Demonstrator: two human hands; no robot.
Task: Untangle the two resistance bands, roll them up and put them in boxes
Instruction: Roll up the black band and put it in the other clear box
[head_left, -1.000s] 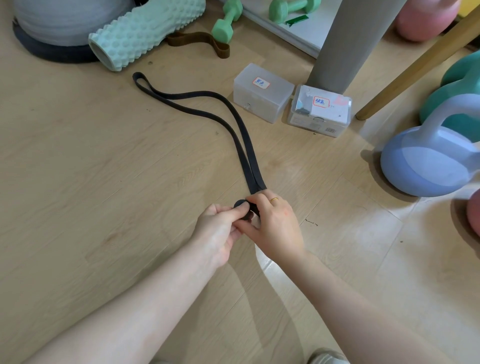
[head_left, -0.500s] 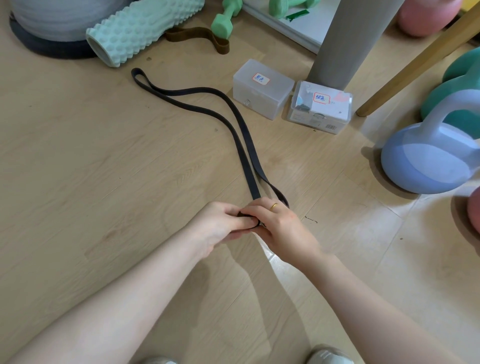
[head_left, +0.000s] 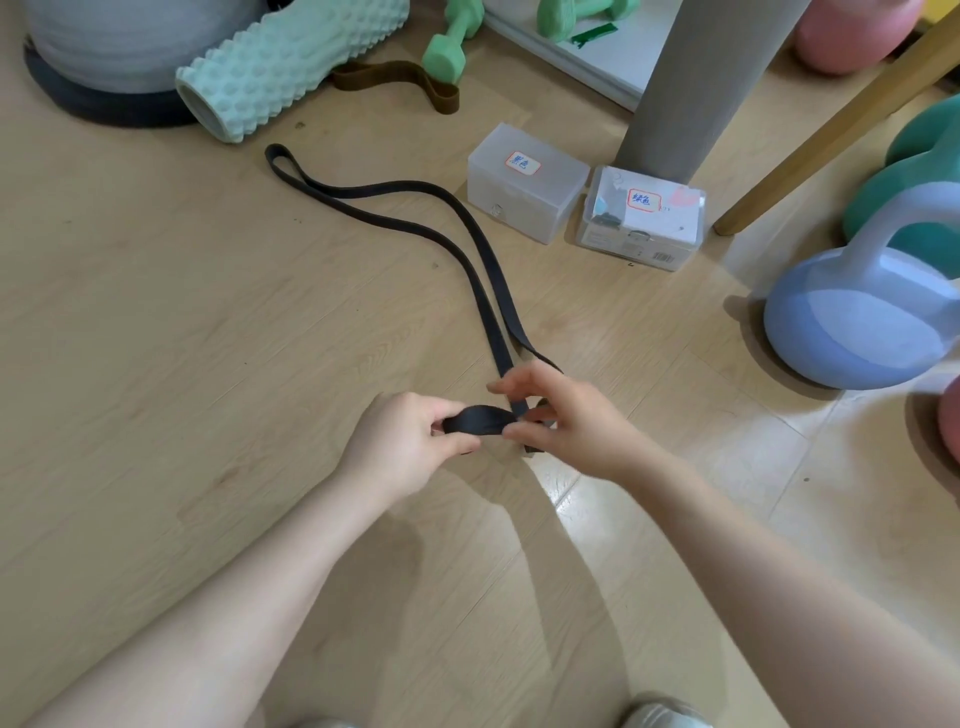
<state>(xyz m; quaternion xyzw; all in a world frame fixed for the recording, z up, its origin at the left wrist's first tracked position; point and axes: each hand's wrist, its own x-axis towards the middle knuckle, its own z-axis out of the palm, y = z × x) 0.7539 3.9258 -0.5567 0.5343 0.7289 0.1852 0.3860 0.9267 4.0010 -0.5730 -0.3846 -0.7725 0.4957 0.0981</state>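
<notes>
Head view: both hands, left hand (head_left: 410, 447) and right hand (head_left: 563, 421), pinch the black resistance band's (head_left: 441, 244) started coil, rolling step underway; next, probably wind the loose length in.

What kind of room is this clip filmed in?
Probably a home workout corner: a blue kettlebell, a mint foam roller and green dumbbells sit on the wood-look floor.

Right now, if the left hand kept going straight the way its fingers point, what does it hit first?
The left hand points right, pinching the rolled end of the black band. Straight on, it would first meet the right hand, which pinches the same band just beyond. Depth between them is unclear.
</notes>
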